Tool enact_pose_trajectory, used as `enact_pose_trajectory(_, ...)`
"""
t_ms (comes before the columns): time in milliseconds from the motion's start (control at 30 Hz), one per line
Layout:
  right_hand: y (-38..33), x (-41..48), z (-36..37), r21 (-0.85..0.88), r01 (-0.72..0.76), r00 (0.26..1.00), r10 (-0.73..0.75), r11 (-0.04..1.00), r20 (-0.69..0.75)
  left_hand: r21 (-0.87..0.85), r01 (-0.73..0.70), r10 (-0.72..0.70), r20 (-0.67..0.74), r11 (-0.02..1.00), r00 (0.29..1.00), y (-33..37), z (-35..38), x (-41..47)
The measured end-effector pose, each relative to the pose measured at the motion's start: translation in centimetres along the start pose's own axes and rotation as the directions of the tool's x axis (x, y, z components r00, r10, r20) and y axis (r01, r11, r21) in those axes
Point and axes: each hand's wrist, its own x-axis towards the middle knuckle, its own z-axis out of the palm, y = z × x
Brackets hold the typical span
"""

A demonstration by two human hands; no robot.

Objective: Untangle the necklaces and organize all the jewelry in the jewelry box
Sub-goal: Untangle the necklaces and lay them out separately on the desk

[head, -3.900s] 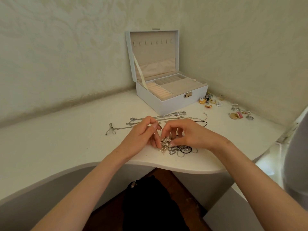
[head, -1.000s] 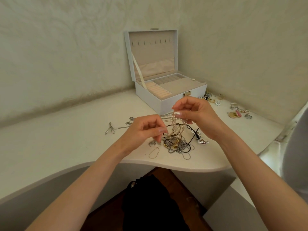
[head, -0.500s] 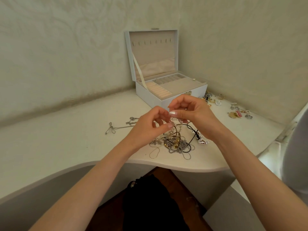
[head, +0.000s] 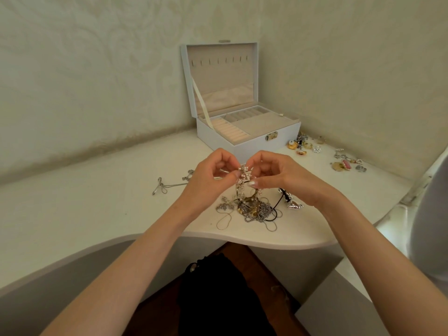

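Pinching the strand (head: 243,175) between thumbs and forefingers, we bring our left hand (head: 208,177) and right hand (head: 278,178) together just in front of the box (head: 252,145); a second ago they worked apart. The strand's lower end still trails into the tangle (head: 253,208) below, so we judge it not yet free.

Two hands are showing: one left hand (head: 208,177), one right hand (head: 281,177). One jewelry box (head: 252,147), one necklace tangle (head: 253,209), one separate chain (head: 163,187) and small pieces (head: 294,144) — too tiny for counting — are resting on one worktop (head: 97,204).
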Motion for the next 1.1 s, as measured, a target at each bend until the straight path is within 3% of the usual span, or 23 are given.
enact_pose_trajectory(233, 0.1, -0.2, 0.2, -0.06, -0.01, 0.999, 0.008, 0.998, -0.036, -0.123, 0.063, -0.062, 0.014, 0.99, 0.998, -0.2, -0.1, 0.0)
enact_pose_trajectory(400, -0.2, 0.2, 0.4, 0.063, 0.083, 0.98, -0.07, 0.995, -0.186, -0.066, 0.132, -0.123, 0.117, 0.989, 0.985, -0.7, -0.1, -0.1)
enact_pose_trajectory(533, -0.5, 0.7, 0.5, 0.074, 0.103, 0.975, -0.086, 0.992, -0.203, 0.039, 0.159, -0.164, 0.217, 0.986, 0.962, -1.2, 0.2, -0.3)
enact_pose_trajectory(667, -0.6, 0.9, 0.7, 0.078, 0.127, 0.974, -0.11, 0.989, -0.197, 0.129, 0.112, -0.135, 0.193, 0.985, 0.972, -1.2, 0.3, 0.0)
enact_pose_trajectory(967, -0.7, 0.5, 0.4, 0.096, 0.18, 0.964, -0.156, 0.979, -0.218, 0.03, 0.169, -0.172, 0.201, 0.985, 0.964, -1.1, 0.0, -0.3)
enact_pose_trajectory(1100, -0.8, 0.6, 0.5, 0.112, 0.2, 0.963, -0.174, 0.973, -0.206, 0.083, 0.175, -0.189, 0.199, 0.981, 0.962, -1.2, 0.2, -0.3)
